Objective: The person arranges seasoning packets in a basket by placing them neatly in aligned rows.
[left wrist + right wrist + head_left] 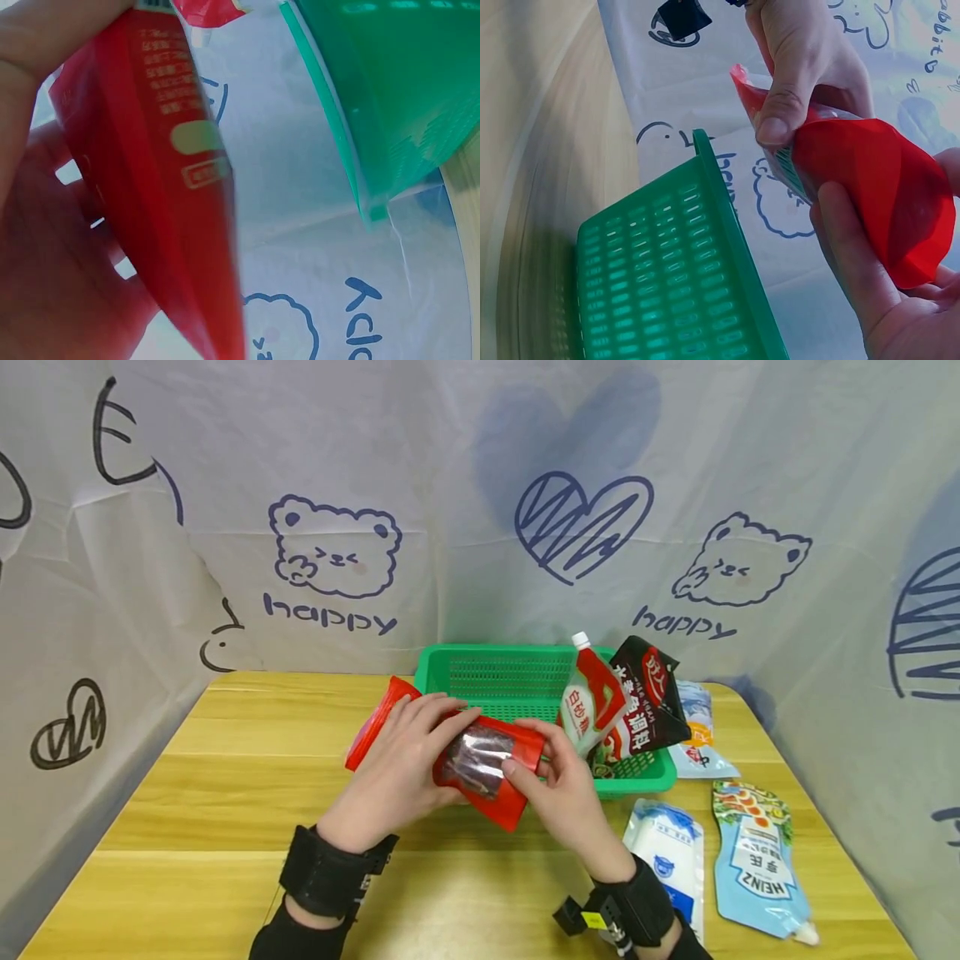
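Desk: What fills the centre of your feed?

Operator: A red pouch [480,760] with a clear window onto dark contents, held at a tilt above the bench [172,793], in front of a green basket [495,650].

Desk: And the fingers?

Operator: I see both sets grasping that pouch. The left hand [401,768] wraps it, fingers over the top; the right hand [566,789] pinches the other end, thumb on the front.

Desk: What is in the basket?

Operator: At its right end I make out a red-and-white pouch [588,706], white cap up, beside a black packet [651,702] leaning outward.

Desk: Beyond that?

Operator: A white-and-orange bag [703,747] lies just past the basket's right end. Nearer, a white-and-blue bag [667,852] rests partly hidden by the right wrist strap [645,902], with a light blue Heinz pouch [757,872] beside it. Behind, a white sheet [465,427] carries drawn bears, hearts and the word "happy."
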The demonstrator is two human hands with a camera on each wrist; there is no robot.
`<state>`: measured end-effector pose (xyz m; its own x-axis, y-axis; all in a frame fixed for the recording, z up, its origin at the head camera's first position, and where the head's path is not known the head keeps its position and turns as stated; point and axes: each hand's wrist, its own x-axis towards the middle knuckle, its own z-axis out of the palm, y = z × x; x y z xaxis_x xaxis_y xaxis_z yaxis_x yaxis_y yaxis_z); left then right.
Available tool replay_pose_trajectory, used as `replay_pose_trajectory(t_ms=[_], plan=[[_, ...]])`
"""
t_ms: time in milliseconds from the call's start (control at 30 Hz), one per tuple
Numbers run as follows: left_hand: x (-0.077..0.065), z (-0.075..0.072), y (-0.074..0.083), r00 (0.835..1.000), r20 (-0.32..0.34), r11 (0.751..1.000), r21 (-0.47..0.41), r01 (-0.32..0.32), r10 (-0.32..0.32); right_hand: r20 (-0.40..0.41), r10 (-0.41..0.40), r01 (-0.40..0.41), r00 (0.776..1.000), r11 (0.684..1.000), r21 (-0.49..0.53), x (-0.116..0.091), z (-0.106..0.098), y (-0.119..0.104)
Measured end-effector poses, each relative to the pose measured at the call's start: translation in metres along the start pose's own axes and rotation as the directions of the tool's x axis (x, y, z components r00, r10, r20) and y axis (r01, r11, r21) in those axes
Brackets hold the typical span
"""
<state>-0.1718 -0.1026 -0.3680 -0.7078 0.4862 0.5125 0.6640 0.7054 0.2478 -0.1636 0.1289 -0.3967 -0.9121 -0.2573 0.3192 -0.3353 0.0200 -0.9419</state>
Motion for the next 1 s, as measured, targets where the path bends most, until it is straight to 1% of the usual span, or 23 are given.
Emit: replay_pose_trajectory(t_ms=[133, 200, 267, 333, 400, 433, 500, 533, 567, 600, 633, 667, 700, 733, 767, 800, 867, 900, 933, 967, 1000], plan=[[-0.001, -0.003, -0.003, 0.998, -0.053, 0.999, -0.016, 0.044, -0.045, -0.051, -0.031, 0.032, 0.998, 0.999, 0.008, 0.001, -0.002, -0.001], [-0.001, -0.005, -0.007, 0.993, -0.100, 0.997, -0.036, 0.063, -0.066, -0.074, -0.047, 0.048, 0.996, 0.999, 0.011, 0.001, -0.003, -0.002], [-0.001, -0.007, -0.010, 0.983, -0.165, 0.996, -0.059, 0.073, -0.082, -0.099, -0.063, 0.065, 0.993, 0.998, 0.018, 0.001, -0.004, -0.002], [-0.001, -0.009, -0.013, 0.965, -0.238, 0.992, -0.086, 0.093, -0.111, -0.122, -0.078, 0.082, 0.989, 0.996, 0.026, 0.001, -0.004, -0.002], [-0.001, -0.010, -0.017, 0.941, -0.299, 0.985, -0.118, 0.125, -0.155, -0.147, -0.097, 0.104, 0.984, 0.994, 0.035, 0.001, -0.004, -0.002], [-0.002, -0.011, -0.018, 0.929, -0.320, 0.979, -0.139, 0.147, -0.185, -0.158, -0.108, 0.116, 0.981, 0.992, 0.041, 0.001, -0.004, -0.001], [-0.002, -0.012, -0.021, 0.905, -0.338, 0.960, -0.196, 0.202, -0.259, -0.178, -0.134, 0.145, 0.975, 0.988, 0.051, 0.001, -0.004, -0.001], [-0.003, -0.012, -0.022, 0.894, -0.333, 0.945, -0.232, 0.231, -0.300, -0.188, -0.147, 0.160, 0.971, 0.985, 0.057, 0.000, -0.004, 0.000], [-0.003, -0.012, -0.023, 0.883, -0.316, 0.923, -0.283, 0.261, -0.347, -0.194, -0.160, 0.175, 0.968, 0.983, 0.064, 0.000, -0.004, 0.000], [-0.003, -0.012, -0.023, 0.871, -0.289, 0.893, -0.340, 0.295, -0.398, -0.199, -0.170, 0.187, 0.965, 0.980, 0.071, 0.000, -0.004, 0.000], [-0.003, -0.012, -0.024, 0.858, -0.253, 0.856, -0.399, 0.329, -0.448, -0.204, -0.178, 0.197, 0.963, 0.977, 0.077, 0.000, -0.004, 0.001], [-0.003, -0.011, -0.024, 0.845, -0.210, 0.808, -0.470, 0.354, -0.492, -0.209, -0.184, 0.205, 0.960, 0.976, 0.080, 0.000, -0.004, 0.001], [-0.002, -0.010, -0.024, 0.833, -0.159, 0.750, -0.546, 0.373, -0.530, -0.213, -0.187, 0.209, 0.959, 0.974, 0.083, 0.000, -0.004, 0.001], [-0.001, -0.009, -0.023, 0.820, -0.103, 0.682, -0.618, 0.391, -0.563, -0.215, -0.188, 0.210, 0.958, 0.974, 0.087, -0.001, -0.004, 0.001], [0.000, -0.007, -0.022, 0.808, -0.051, 0.608, -0.686, 0.399, -0.587, -0.216, -0.186, 0.210, 0.958, 0.973, 0.091, -0.001, -0.004, 0.001], [0.001, -0.006, -0.021, 0.799, -0.004, 0.535, -0.745, 0.399, -0.601, -0.217, -0.182, 0.207, 0.959, 0.974, 0.095, -0.001, -0.004, 0.001], [0.005, -0.003, -0.019, 0.792, 0.063, 0.409, -0.830, 0.380, -0.608, -0.215, -0.174, 0.199, 0.961, 0.975, 0.097, -0.002, -0.003, 0.002], [0.006, -0.001, -0.018, 0.790, 0.085, 0.355, -0.861, 0.365, -0.607, -0.214, -0.169, 0.193, 0.962, 0.976, 0.097, -0.002, -0.003, 0.002], [0.007, -0.001, -0.017, 0.788, 0.096, 0.314, -0.883, 0.350, -0.608, -0.211, -0.163, 0.187, 0.964, 0.978, 0.098, -0.002, -0.003, 0.002], [0.008, 0.000, -0.016, 0.790, 0.099, 0.279, -0.903, 0.327, -0.605, -0.206, -0.156, 0.179, 0.966, 0.979, 0.100, -0.002, -0.002, 0.002], [0.008, 0.000, -0.014, 0.791, 0.099, 0.255, -0.916, 0.310, -0.604, -0.202, -0.148, 0.171, 0.968, 0.980, 0.100, -0.003, -0.002, 0.002]])
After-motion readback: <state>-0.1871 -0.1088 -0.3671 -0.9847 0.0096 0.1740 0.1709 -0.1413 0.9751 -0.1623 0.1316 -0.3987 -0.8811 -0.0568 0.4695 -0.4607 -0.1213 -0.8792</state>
